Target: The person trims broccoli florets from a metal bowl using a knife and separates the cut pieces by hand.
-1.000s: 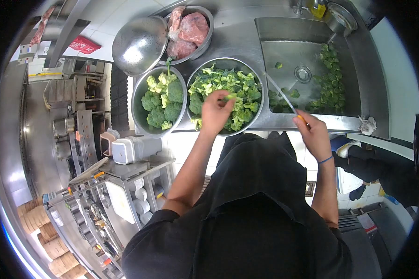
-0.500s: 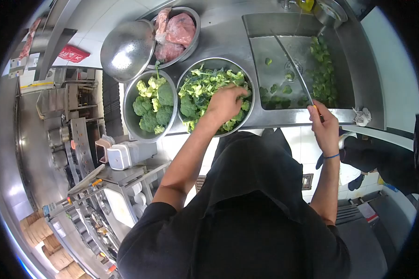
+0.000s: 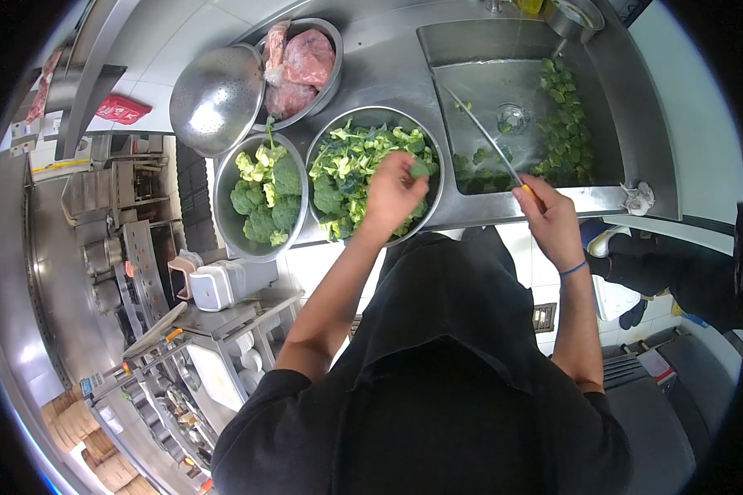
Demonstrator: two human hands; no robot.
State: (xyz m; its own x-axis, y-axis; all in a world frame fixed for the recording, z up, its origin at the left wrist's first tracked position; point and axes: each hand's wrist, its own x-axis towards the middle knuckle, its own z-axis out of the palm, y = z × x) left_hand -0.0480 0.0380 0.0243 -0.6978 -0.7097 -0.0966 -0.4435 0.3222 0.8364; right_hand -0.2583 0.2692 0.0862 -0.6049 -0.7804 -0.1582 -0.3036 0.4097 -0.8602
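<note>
My left hand (image 3: 395,195) is over a steel bowl (image 3: 439,177) of cut broccoli stems and florets, its fingers closed on a small broccoli piece (image 3: 419,169). My right hand (image 3: 549,221) grips the orange handle of a long knife (image 3: 489,139), whose blade points up and left over the sink's near left corner. Broccoli florets (image 3: 565,124) float in the water of the sink (image 3: 627,124), mostly along its right side. Large broccoli heads (image 3: 260,224) lie in a second steel bowl (image 3: 223,194) just left of the first.
Bagged pink meat (image 3: 309,59) fills a bowl behind, with a perforated steel colander (image 3: 215,99) leaning beside it. A white crumpled cloth (image 3: 638,199) lies on the sink's front edge. Another person's dark-clothed legs (image 3: 669,268) show at the right. Lidded containers (image 3: 213,286) stand at left.
The knife has swung down and left from its more upright position half a second ago. My left hand, over the bowl's right part, now shows a broccoli piece at its fingers. The view has shifted.
</note>
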